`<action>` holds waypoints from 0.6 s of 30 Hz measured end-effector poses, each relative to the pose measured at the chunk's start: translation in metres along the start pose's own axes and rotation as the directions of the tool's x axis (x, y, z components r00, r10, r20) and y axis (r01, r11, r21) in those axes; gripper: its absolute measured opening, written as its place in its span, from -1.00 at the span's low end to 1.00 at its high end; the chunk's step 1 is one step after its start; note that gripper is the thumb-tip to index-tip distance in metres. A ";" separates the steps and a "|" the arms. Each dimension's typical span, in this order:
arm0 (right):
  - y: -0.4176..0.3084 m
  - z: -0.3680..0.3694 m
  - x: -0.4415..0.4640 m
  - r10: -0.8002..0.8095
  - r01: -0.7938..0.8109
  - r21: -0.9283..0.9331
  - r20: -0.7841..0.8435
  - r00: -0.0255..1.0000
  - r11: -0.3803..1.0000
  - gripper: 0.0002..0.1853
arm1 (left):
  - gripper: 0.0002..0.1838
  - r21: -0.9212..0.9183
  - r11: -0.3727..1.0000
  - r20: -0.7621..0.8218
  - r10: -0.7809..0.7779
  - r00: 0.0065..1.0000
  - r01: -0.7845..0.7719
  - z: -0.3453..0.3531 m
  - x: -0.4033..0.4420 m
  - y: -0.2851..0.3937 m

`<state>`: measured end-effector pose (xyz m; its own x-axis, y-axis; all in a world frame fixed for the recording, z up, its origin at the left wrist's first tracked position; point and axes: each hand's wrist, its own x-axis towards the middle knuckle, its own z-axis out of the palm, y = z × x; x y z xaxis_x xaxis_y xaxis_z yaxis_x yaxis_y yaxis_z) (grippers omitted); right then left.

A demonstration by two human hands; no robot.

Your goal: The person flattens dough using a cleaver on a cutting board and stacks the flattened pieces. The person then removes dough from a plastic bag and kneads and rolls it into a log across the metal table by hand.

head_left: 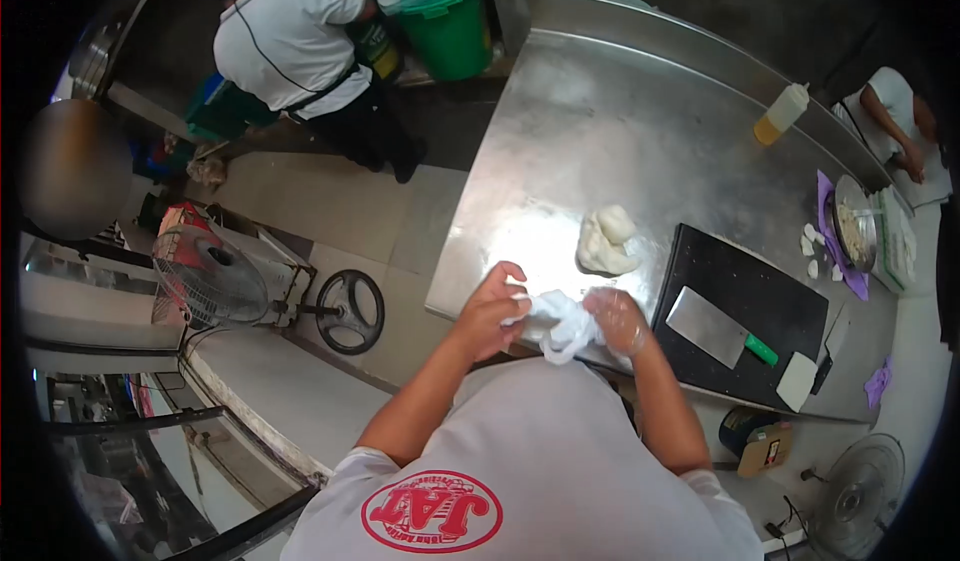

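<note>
A crumpled white plastic bag hangs between my hands, close in front of my body at the table's near edge. My left hand pinches its left end between thumb and fingers. My right hand is closed on the right end, and clear, shiny plastic seems to cover its fingers. Just beyond the bag a pale lump of dough sits on the steel table, touched by neither hand. To the right, a cleaver with a green handle lies on a black cutting board.
A white scraper and a black-handled tool lie at the board's right end. A squeeze bottle stands near the back ledge. Far right is a metal bowl beside small dough pieces. Two people stand beyond the table; a fan is left.
</note>
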<state>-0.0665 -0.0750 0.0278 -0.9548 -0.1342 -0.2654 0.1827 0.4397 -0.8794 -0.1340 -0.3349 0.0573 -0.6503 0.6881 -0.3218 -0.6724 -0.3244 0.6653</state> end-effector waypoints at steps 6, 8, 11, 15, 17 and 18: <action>0.062 -0.137 0.080 -0.039 0.037 -0.014 -0.573 0.819 0.999 -0.48 | -0.37 0.662 0.728 -0.175 0.381 0.908 -0.178 0.002 0.036 0.029; 0.056 -0.157 0.100 0.244 0.044 0.400 -0.637 0.731 0.915 -0.37 | -0.40 0.727 0.669 -0.237 0.452 0.860 -0.152 -0.014 0.044 0.020; 0.062 -0.118 0.118 -0.120 0.047 -0.140 -0.581 0.805 0.989 -0.35 | -0.54 0.652 0.744 -0.308 0.432 0.847 -0.143 -0.025 0.049 0.009; 0.063 -0.012 0.114 -0.327 0.021 -0.542 -0.475 0.817 0.840 -0.26 | -0.71 0.760 0.644 -0.231 0.395 0.889 -0.089 -0.030 0.069 0.000; 0.043 0.001 0.107 -0.325 -0.041 -0.528 -0.579 0.747 0.848 -0.29 | -0.73 0.821 0.553 -0.115 0.405 0.907 -0.143 -0.018 0.086 0.007; 0.038 0.008 0.101 -0.298 -0.073 -0.521 -0.591 0.749 0.851 -0.29 | -0.75 0.870 0.448 0.005 0.411 0.911 -0.207 -0.014 0.092 0.006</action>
<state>-0.1542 -0.0792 -0.0359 -0.9086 0.2937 0.2969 0.1026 0.8461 -0.5230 -0.2031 -0.2830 0.0220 -0.8677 0.4968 -0.0165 0.1402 0.2766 0.9507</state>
